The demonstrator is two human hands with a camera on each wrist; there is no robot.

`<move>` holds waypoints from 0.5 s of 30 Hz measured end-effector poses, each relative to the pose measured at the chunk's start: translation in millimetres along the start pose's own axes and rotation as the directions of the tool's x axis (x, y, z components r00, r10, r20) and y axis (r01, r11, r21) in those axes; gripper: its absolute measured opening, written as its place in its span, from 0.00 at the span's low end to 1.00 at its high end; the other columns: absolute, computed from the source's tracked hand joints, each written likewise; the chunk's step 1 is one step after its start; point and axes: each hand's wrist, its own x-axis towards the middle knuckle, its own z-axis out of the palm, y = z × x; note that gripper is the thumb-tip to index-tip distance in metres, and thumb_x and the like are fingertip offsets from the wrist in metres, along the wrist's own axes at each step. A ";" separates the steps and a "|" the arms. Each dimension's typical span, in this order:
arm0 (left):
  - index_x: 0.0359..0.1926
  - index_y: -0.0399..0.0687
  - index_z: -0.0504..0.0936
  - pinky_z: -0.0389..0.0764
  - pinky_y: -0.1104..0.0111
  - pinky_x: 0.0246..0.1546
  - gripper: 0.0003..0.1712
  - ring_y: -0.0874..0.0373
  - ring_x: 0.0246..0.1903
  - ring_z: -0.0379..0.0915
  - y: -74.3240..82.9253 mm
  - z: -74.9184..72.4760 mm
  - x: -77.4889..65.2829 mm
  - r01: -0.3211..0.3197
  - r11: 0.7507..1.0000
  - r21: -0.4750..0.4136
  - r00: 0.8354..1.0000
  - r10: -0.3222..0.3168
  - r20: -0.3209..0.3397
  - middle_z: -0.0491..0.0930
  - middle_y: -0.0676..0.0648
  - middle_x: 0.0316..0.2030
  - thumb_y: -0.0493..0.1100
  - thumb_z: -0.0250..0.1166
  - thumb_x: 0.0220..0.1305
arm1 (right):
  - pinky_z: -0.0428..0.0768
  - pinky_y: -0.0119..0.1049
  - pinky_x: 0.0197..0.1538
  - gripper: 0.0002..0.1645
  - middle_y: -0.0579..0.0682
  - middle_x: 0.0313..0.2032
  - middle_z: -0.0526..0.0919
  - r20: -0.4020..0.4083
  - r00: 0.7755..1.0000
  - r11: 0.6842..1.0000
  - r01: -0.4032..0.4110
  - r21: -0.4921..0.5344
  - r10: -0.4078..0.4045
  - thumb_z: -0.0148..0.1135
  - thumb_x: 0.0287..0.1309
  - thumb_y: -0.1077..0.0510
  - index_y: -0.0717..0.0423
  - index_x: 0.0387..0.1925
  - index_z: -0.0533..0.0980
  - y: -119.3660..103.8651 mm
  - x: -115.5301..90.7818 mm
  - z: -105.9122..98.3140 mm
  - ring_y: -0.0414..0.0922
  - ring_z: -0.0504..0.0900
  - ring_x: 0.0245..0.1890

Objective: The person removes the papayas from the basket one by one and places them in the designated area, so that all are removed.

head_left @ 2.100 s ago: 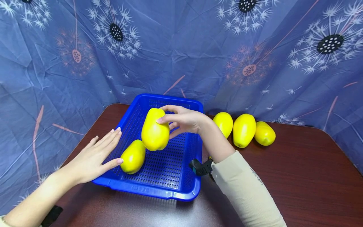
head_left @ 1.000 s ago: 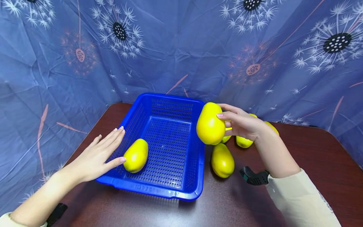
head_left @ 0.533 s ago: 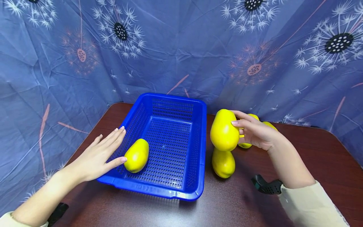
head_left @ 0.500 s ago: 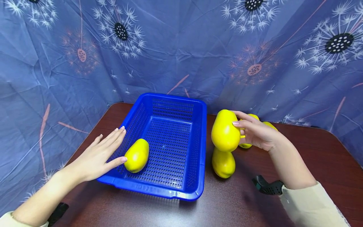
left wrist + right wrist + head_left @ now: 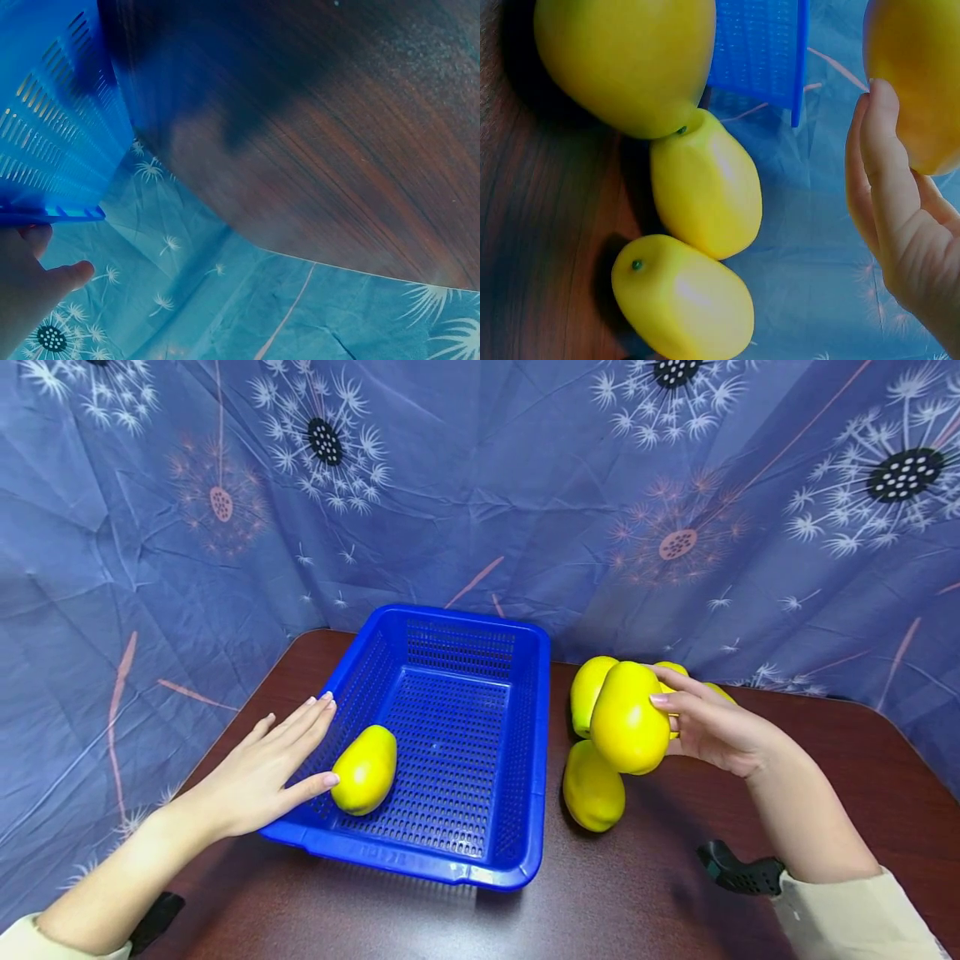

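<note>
My right hand point(image 5: 708, 731) grips a yellow mango point(image 5: 628, 718) between thumb and fingers, held up over the table to the right of the blue basket point(image 5: 542, 760). In the right wrist view the held mango point(image 5: 922, 82) is partly cut off by the frame edge. Just below it in the head view lies another mango point(image 5: 591, 793), and one more mango point(image 5: 588, 689) sits behind. My left hand point(image 5: 262, 777) rests with spread, straight fingers on the basket's left rim. Its thumb tip is close to a mango point(image 5: 365, 772) inside the basket; contact is unclear.
Two more mangoes, one a far-right mango point(image 5: 718, 691), are mostly hidden behind my right hand. A brown wooden table point(image 5: 810, 743) bears everything, its rounded back corners against a blue patterned curtain point(image 5: 480, 510). Dark straps show on both wrists.
My right hand has carried the mango from above the basket out to the right, passing over the table mangoes and lowering slightly. My left hand stays at the rim.
</note>
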 end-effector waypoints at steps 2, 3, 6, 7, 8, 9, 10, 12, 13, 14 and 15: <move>0.73 0.44 0.46 0.45 0.40 0.63 0.45 0.49 0.71 0.38 0.2 0.1 0.4 -0.001 1.000 0.002 1.000 0.001 -0.001 0.44 0.45 0.72 0.62 0.51 0.65 | 0.78 0.49 0.47 0.23 0.49 0.52 0.76 0.009 1.000 1.000 0.003 0.005 -0.003 0.39 0.69 0.62 0.41 0.62 0.62 0.7 -2.2 -2.3 0.48 0.80 0.46; 0.73 0.44 0.46 0.45 0.40 0.62 0.45 0.49 0.71 0.38 0.2 0.1 0.4 -0.002 1.000 0.003 1.000 0.002 -0.002 0.44 0.45 0.72 0.62 0.51 0.65 | 0.78 0.49 0.47 0.23 0.49 0.52 0.75 0.019 1.000 1.000 0.007 0.009 -0.007 0.39 0.69 0.62 0.41 0.62 0.62 1.0 -3.2 -3.4 0.48 0.80 0.47; 0.72 0.44 0.47 0.45 0.40 0.62 0.45 0.49 0.71 0.38 0.2 0.0 0.6 -0.004 1.000 0.005 1.000 0.004 -0.004 0.44 0.45 0.72 0.62 0.51 0.65 | 0.78 0.50 0.47 0.23 0.50 0.52 0.75 0.048 0.999 1.000 0.018 0.024 -0.019 0.37 0.69 0.62 0.42 0.62 0.61 1.9 -6.2 -6.1 0.49 0.80 0.47; 0.72 0.44 0.47 0.45 0.40 0.62 0.45 0.49 0.71 0.38 0.2 0.0 0.6 -0.004 1.000 0.006 1.000 0.004 -0.004 0.44 0.45 0.72 0.62 0.51 0.65 | 0.78 0.50 0.48 0.24 0.50 0.53 0.75 0.057 0.998 0.999 0.020 0.030 -0.022 0.37 0.69 0.63 0.42 0.62 0.61 2.2 -7.1 -7.0 0.50 0.80 0.48; 0.72 0.44 0.47 0.45 0.40 0.62 0.45 0.49 0.71 0.38 0.2 -0.1 0.6 -0.004 1.000 0.007 1.000 0.004 -0.004 0.44 0.45 0.72 0.62 0.51 0.65 | 0.78 0.50 0.48 0.24 0.50 0.53 0.75 0.064 0.998 0.999 0.022 0.033 -0.024 0.36 0.69 0.63 0.42 0.63 0.61 2.5 -8.0 -7.8 0.50 0.80 0.48; 0.72 0.44 0.47 0.45 0.40 0.62 0.45 0.48 0.71 0.39 0.2 -0.2 0.7 -0.004 1.000 0.008 1.000 0.004 -0.004 0.44 0.45 0.72 0.62 0.51 0.65 | 0.78 0.50 0.48 0.24 0.50 0.53 0.75 0.069 0.997 0.999 0.022 0.037 -0.025 0.36 0.69 0.63 0.41 0.63 0.61 2.9 -9.0 -8.6 0.50 0.79 0.48; 0.72 0.44 0.47 0.45 0.40 0.62 0.45 0.48 0.70 0.39 0.3 -0.2 0.7 -0.004 1.000 0.009 1.000 0.004 -0.004 0.45 0.45 0.72 0.62 0.51 0.65 | 0.78 0.50 0.48 0.24 0.50 0.53 0.75 0.074 0.997 0.999 0.023 0.040 -0.026 0.36 0.69 0.63 0.41 0.63 0.62 3.3 -9.9 -9.5 0.50 0.79 0.48; 0.72 0.44 0.47 0.45 0.40 0.62 0.45 0.47 0.70 0.40 0.4 -0.5 0.7 -0.003 1.000 0.010 1.000 0.003 -0.003 0.45 0.44 0.72 0.62 0.51 0.65 | 0.77 0.51 0.48 0.25 0.50 0.53 0.75 0.086 0.996 0.999 0.022 0.043 -0.026 0.35 0.69 0.63 0.40 0.63 0.62 4.3 -11.9 -11.7 0.50 0.79 0.48; 0.72 0.44 0.47 0.45 0.40 0.62 0.45 0.46 0.70 0.40 0.6 -0.6 0.6 -0.001 1.000 0.008 1.000 0.001 -0.002 0.45 0.45 0.72 0.62 0.51 0.65 | 0.77 0.51 0.49 0.26 0.50 0.53 0.75 0.090 0.996 0.999 0.021 0.042 -0.025 0.35 0.69 0.63 0.40 0.63 0.63 5.1 -12.9 -13.2 0.50 0.79 0.48; 0.72 0.44 0.47 0.45 0.40 0.62 0.45 0.46 0.70 0.41 0.7 -0.7 0.6 -0.002 1.000 0.008 1.000 0.002 -0.001 0.45 0.45 0.72 0.62 0.51 0.65 | 0.77 0.51 0.49 0.26 0.50 0.53 0.75 0.090 0.996 0.999 0.021 0.042 -0.025 0.35 0.69 0.63 0.39 0.63 0.63 5.9 -14.2 -14.7 0.50 0.79 0.49; 0.72 0.44 0.47 0.45 0.40 0.62 0.45 0.46 0.70 0.41 0.9 -0.8 0.5 -0.001 1.000 0.008 1.000 0.001 -0.001 0.45 0.45 0.72 0.62 0.51 0.65 | 0.77 0.51 0.48 0.26 0.50 0.53 0.75 0.088 0.996 0.999 0.021 0.042 -0.025 0.35 0.69 0.64 0.39 0.63 0.63 6.9 -15.4 -16.5 0.50 0.79 0.49</move>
